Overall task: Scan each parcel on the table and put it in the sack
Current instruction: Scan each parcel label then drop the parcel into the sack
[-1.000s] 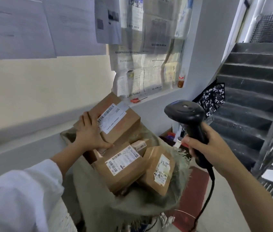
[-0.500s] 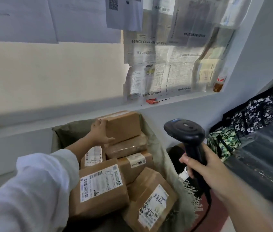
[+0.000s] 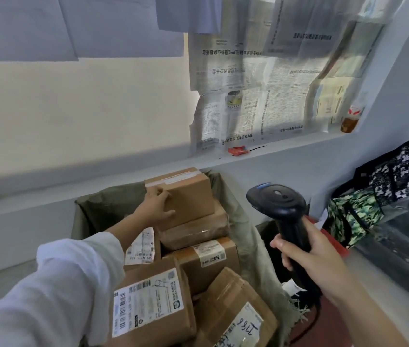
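Note:
An olive-green sack [image 3: 90, 209] stands open below me, filled with several brown cardboard parcels bearing white labels. On top of the pile at the back sits a plain brown parcel [image 3: 190, 199]. My left hand [image 3: 157, 207] grips its left corner, fingers over the top edge and thumb on the front face. A large labelled parcel [image 3: 148, 304] lies at the front of the sack, under my white sleeve. To the right of the sack, my right hand [image 3: 311, 256] holds a black barcode scanner [image 3: 277, 199] by its handle, head up, with the cable hanging down.
A grey ledge [image 3: 286, 149] runs along the wall behind the sack, with a red tool [image 3: 238, 150] and a bottle [image 3: 351, 118] on it. Newspapers cover the window above. Patterned bags [image 3: 353, 216] stand at right beside dark stairs.
My left hand has lowered the parcel from above the sack onto the back of the pile. The view tilted down and left; my right hand with the scanner stayed beside the sack.

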`<state>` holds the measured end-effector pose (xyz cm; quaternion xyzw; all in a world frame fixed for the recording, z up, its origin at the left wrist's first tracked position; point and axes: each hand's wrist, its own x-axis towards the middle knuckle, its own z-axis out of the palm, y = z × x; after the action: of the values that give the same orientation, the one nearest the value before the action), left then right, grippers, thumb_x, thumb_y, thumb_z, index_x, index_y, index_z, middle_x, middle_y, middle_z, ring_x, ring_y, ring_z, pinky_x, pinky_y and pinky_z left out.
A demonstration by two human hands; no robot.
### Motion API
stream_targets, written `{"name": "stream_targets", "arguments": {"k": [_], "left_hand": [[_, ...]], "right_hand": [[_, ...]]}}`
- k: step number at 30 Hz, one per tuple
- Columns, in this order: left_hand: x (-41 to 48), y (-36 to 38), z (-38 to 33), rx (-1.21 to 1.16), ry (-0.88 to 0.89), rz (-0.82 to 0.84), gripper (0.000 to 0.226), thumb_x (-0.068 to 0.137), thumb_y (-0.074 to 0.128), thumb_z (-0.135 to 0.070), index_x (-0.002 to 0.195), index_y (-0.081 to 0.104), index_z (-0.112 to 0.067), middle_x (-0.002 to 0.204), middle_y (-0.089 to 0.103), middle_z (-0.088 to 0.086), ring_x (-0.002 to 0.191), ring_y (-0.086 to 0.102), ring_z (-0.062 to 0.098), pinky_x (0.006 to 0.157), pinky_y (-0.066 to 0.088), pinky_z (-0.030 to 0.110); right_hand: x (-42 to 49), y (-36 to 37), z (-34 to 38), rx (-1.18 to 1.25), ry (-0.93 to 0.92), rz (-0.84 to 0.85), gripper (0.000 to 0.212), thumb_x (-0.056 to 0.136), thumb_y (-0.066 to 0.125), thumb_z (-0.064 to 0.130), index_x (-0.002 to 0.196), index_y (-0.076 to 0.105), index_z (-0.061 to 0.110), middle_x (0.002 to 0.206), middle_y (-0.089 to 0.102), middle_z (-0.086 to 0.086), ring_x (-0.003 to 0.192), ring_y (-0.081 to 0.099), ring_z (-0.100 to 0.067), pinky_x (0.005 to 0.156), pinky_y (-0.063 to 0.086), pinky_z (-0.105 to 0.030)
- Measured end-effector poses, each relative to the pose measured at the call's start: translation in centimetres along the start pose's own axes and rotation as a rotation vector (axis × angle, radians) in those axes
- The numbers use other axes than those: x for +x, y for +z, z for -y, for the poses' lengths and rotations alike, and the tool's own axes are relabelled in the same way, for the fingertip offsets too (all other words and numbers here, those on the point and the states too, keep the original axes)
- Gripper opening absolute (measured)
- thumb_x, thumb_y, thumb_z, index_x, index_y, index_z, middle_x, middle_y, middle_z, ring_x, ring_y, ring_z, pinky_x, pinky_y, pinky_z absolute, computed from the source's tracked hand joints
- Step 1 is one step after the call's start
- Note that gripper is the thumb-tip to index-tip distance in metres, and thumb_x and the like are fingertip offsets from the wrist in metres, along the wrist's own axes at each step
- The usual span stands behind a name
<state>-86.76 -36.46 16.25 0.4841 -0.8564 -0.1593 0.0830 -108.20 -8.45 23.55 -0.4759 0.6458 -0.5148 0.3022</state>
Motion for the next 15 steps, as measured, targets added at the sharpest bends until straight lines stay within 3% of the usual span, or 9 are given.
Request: {"name": "stream_targets", "arguments": {"k": [7, 15], "left_hand": [[-6.8, -1.4, -0.4, -0.025, -0.038, 0.050, 0.045, 0.089, 0.060, -0.035, 0.129, 0.050, -0.018, 0.139, 0.039, 0.006, 0.119, 0.047, 0.018, 0.102, 0.041, 0.030], [-19.9, -0.2, -2.0, -0.099, -0.077, -0.055, 0.038, 0.091, 0.059, -0.033, 0.126, 0.053, -0.020, 0.135, 0.044, 0.000, 0.118, 0.047, 0.014, 0.094, 0.035, 0.020]], "right_hand": [[-2.1, 0.3, 0.2, -0.020, -0.005, 0.080, 0.014, 0.084, 0.066, 0.010, 0.093, 0.056, 0.013, 0.061, 0.058, 0.004, 0.049, 0.054, -0.010, 0.057, 0.045, -0.027], [-6.8, -0.8, -0.5, -0.023, -0.010, 0.168, 0.012, 0.085, 0.065, 0.011, 0.092, 0.057, 0.015, 0.052, 0.057, 0.000, 0.049, 0.054, -0.011, 0.057, 0.042, -0.029]]}}
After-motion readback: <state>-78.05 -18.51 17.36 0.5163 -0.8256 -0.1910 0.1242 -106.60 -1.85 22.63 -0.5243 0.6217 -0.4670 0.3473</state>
